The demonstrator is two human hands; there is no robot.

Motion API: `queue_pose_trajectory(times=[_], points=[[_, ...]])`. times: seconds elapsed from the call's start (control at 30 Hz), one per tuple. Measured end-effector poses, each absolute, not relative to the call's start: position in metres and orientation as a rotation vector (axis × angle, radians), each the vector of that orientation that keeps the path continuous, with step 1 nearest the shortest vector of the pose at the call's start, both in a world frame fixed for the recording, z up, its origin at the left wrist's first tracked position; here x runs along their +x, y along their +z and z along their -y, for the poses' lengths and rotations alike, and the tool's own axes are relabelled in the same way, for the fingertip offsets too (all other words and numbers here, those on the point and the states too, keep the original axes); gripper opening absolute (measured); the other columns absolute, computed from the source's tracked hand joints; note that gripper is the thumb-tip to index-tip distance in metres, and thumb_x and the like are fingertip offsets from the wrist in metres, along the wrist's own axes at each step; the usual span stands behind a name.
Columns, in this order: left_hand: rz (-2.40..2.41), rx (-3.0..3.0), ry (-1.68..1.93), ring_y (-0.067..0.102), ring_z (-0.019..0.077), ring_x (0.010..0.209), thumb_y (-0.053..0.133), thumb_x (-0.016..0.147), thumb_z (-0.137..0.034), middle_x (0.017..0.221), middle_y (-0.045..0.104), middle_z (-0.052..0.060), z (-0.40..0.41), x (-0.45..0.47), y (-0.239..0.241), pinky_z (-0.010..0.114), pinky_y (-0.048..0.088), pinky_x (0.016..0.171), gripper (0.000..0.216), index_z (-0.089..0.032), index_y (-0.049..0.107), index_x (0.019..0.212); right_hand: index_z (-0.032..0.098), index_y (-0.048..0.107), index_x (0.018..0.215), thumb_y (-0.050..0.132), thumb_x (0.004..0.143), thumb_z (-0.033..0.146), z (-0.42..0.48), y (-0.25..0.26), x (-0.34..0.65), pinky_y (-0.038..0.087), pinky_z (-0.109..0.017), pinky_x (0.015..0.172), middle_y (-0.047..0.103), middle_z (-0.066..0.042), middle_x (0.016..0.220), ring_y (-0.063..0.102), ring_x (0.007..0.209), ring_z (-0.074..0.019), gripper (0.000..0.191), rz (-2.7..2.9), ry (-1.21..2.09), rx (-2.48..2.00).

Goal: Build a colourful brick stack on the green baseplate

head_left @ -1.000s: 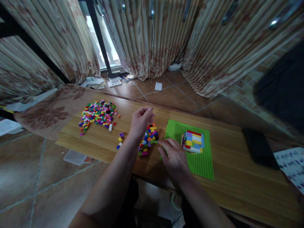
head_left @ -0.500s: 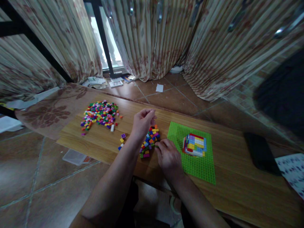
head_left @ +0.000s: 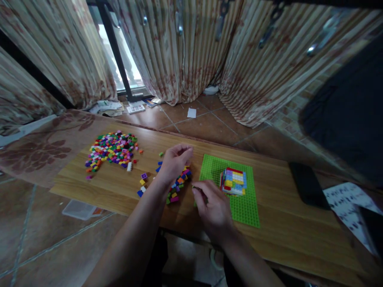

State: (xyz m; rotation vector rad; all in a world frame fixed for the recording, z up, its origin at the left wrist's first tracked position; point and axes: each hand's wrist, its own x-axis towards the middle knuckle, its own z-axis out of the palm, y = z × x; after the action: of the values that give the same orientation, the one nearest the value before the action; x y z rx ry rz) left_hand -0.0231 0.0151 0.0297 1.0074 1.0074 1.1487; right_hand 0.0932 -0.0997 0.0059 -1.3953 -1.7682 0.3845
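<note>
My left hand (head_left: 176, 160) hangs over the small pile of loose building bricks (head_left: 178, 182), its fingers curled together. What lies inside those fingers is hidden. My right hand (head_left: 213, 202) is pinched closed just right of that pile, over the lower left edge of the green baseplate (head_left: 251, 207). Something small and dark may be at its fingertips, too small to make out. On the baseplate stands a block built of many-coloured bricks (head_left: 233, 181), with red, white, yellow, blue and purple on top.
A large heap of loose bricks (head_left: 112, 148) lies on the left of the wooden table (head_left: 278, 235). Several stray bricks, among them a white one (head_left: 129, 166), lie between the piles. A black phone-like object (head_left: 308, 185) and a printed sheet (head_left: 348, 203) are at the right.
The view has shifted, so the table appears further left. Relative to the table, my right hand has moved right, away from the small pile towards the baseplate. My left hand stays over the pile.
</note>
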Motion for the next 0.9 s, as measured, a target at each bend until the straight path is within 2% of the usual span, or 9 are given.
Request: queue_pose_trajectory(times=[0.2, 0.33, 0.43, 0.53, 0.67, 0.77, 0.9], points=[[-0.94, 1.156, 0.971, 0.05, 0.0073, 0.058, 0.07, 0.071, -0.03, 0.067, 0.06, -0.002, -0.006, -0.01, 0.025, 0.02, 0.041, 0.056, 0.019, -0.013, 0.068, 0.08, 0.024, 0.072, 0.096, 0.06, 0.09, 0.021, 0.103, 0.034, 0.139, 0.054, -0.029, 0.076, 0.067, -0.004, 0.096, 0.065, 0.089, -0.0162, 0.014, 1.476, 0.288, -1.409], [-0.96, 1.252, 0.949, 0.049, 0.0077, 0.058, 0.067, 0.074, -0.029, 0.066, 0.059, -0.003, -0.008, -0.006, 0.018, 0.02, 0.04, 0.056, 0.016, -0.014, 0.067, 0.079, 0.023, 0.073, 0.096, 0.067, 0.084, 0.026, 0.103, 0.035, 0.176, 0.056, -0.03, 0.069, 0.066, -0.004, 0.098, 0.065, 0.084, -0.0173, 0.014, 1.248, 0.258, -1.492], [-0.964, 1.319, 0.933, 0.049, 0.0083, 0.059, 0.065, 0.076, -0.03, 0.067, 0.06, -0.002, -0.008, -0.003, 0.015, 0.021, 0.039, 0.056, 0.016, -0.014, 0.067, 0.079, 0.021, 0.073, 0.096, 0.065, 0.085, 0.03, 0.106, 0.031, 0.196, 0.057, -0.034, 0.073, 0.067, -0.006, 0.099, 0.067, 0.085, -0.0188, 0.017, 1.215, 0.295, -1.547], [-0.926, 1.394, 0.909, 0.055, 0.0109, 0.067, 0.066, 0.077, -0.031, 0.076, 0.064, 0.001, -0.003, 0.004, 0.014, 0.024, 0.044, 0.063, 0.02, -0.014, 0.067, 0.086, 0.02, 0.073, 0.1, 0.06, 0.089, 0.033, 0.112, 0.028, 0.206, 0.058, -0.04, 0.08, 0.067, -0.008, 0.106, 0.069, 0.09, -0.0208, 0.021, 1.255, 0.353, -1.563], [-0.953, 1.535, 0.883, 0.062, 0.019, 0.09, 0.069, 0.076, -0.033, 0.1, 0.068, 0.009, 0.012, 0.02, 0.01, 0.032, 0.05, 0.078, 0.033, -0.014, 0.066, 0.103, 0.02, 0.072, 0.101, 0.057, 0.091, 0.034, 0.115, 0.024, 0.211, 0.058, -0.042, 0.081, 0.068, -0.009, 0.108, 0.07, 0.09, -0.0214, 0.023, 1.319, 0.361, -1.58], [-0.997, 1.591, 0.884, 0.06, 0.0243, 0.108, 0.071, 0.075, -0.034, 0.117, 0.064, 0.012, 0.023, 0.035, 0.004, 0.038, 0.049, 0.092, 0.045, -0.015, 0.062, 0.115, 0.02, 0.072, 0.101, 0.057, 0.091, 0.034, 0.115, 0.024, 0.212, 0.058, -0.042, 0.082, 0.069, -0.009, 0.107, 0.07, 0.089, -0.0212, 0.022, 1.353, 0.342, -1.582], [-1.018, 1.605, 0.906, 0.056, 0.0267, 0.118, 0.072, 0.074, -0.029, 0.125, 0.061, 0.014, 0.032, 0.05, -0.004, 0.043, 0.044, 0.101, 0.054, -0.014, 0.057, 0.123, 0.021, 0.073, 0.098, 0.059, 0.09, 0.032, 0.114, 0.026, 0.211, 0.058, -0.038, 0.081, 0.071, -0.008, 0.102, 0.069, 0.09, -0.0208, 0.019, 1.406, 0.275, -1.595]])
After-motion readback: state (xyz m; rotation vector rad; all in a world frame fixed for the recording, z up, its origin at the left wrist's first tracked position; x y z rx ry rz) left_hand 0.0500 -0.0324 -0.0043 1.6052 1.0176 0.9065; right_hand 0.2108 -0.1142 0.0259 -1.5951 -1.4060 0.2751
